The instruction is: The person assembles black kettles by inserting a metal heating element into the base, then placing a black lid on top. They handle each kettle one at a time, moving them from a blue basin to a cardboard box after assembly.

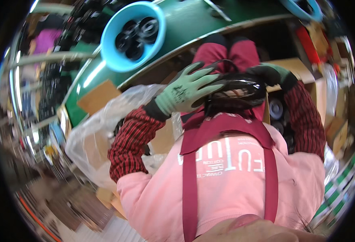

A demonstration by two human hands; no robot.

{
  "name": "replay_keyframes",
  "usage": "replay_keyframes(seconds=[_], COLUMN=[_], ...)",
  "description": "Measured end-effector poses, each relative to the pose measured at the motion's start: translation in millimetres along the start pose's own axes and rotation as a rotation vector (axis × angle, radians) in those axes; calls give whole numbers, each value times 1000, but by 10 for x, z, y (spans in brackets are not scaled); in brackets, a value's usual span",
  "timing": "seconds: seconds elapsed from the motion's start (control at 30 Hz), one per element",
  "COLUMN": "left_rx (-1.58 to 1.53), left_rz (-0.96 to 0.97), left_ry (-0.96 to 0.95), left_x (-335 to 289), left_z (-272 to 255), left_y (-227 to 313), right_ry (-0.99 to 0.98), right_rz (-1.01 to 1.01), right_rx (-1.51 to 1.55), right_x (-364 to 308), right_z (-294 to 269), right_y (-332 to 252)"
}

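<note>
A glossy black rounded housing (238,90) sits over my lap, against the front of my maroon apron; I cannot make out its exact kind. My left hand (189,86), in a pale green glove with dark fingertips, reaches to its left side. Those fingers are stretched out and apart, their tips at the housing's edge. On the right, my right hand (270,74) in a matching glove has its fingers bent over the upper right rim, gripping it. A thin black loop (225,61) rises above the housing. What lies underneath is hidden.
Ahead is a green worktable (181,24) with a light blue basin (109,48) of round black parts. Another blue basin (302,12) stands far right. A carton lined with clear plastic (89,137) is at my left; an open carton (298,66) with black parts is at my right.
</note>
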State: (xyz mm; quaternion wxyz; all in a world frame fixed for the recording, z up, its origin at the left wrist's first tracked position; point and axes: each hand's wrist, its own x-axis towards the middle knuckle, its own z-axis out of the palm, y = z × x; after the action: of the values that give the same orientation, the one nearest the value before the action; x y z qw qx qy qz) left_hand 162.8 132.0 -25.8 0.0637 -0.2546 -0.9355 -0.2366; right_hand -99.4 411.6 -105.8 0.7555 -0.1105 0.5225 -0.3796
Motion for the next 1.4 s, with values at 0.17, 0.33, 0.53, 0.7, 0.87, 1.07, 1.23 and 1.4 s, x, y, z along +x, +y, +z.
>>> replay_keyframes(seconds=[0.17,0.33,0.53,0.7,0.87,1.07,1.23,1.4], left_rx=[198,-539,-1381,-1106,-1143,-867,-535,-364], left_rz=[23,-464,-999,-727,-731,-554,-356,-382], left_ry=[-74,-32,-28,-257,-220,-116,27,128], left_x=[222,-22,-810,-15,-168,-573,-567,-697], left_z=[118,440,1015,568,798,1322,1475,1474], left_y=[-75,-259,-631,-308,-429,-371,-259,-158], right_ry=[-19,122,112,353,458,1593,1405,1538], right_rz=[-76,-693,-851,-940,-892,-417,751,723], right_rx=[563,424,1013,664,465,208,-314,-335], right_x=[212,335,154,-55,-316,10,429,297], right_z=[293,536,1346,1451,1434,70,-118,11], right_y=[631,1576,1615,1572,1390,2802,2981,3165])
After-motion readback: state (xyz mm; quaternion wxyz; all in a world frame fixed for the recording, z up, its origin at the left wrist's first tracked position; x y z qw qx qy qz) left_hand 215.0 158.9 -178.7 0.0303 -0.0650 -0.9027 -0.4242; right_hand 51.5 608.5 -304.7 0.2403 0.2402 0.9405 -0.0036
